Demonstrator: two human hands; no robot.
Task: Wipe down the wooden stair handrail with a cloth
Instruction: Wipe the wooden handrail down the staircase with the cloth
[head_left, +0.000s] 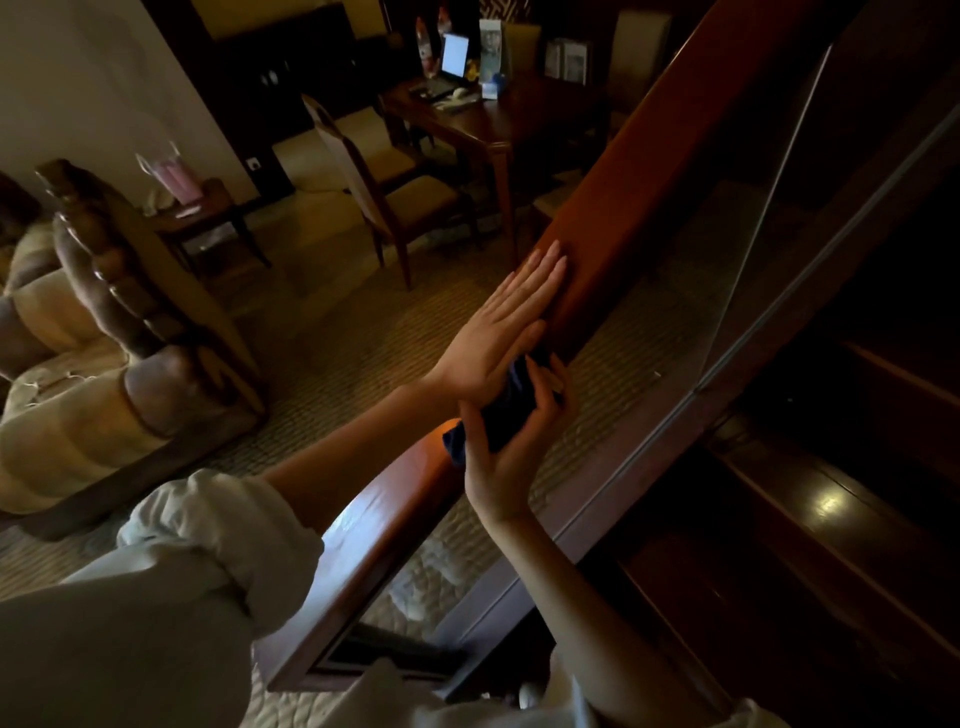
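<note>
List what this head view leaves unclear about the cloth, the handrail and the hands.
- Head view: most of the cloth, covered by the left hand and right hand.
- Handrail: upper end cut off by the frame edge; dust or wiped areas lost in dim light.
- Items on the desk: too small and blurred.

Handrail, running up the middle of the frame: reddish wood, smooth and polished, with a soft sheen low down. Cloth, centre: dark blue fabric, matt, in soft folds. Lower right, the stairs: dark wood, glossy, catching a bright glint. Right of the rail, a clear glass panel. Carpet, centre left: woven, rough-looking. Sleeve, lower left: pale crumpled fabric, matt.
</note>
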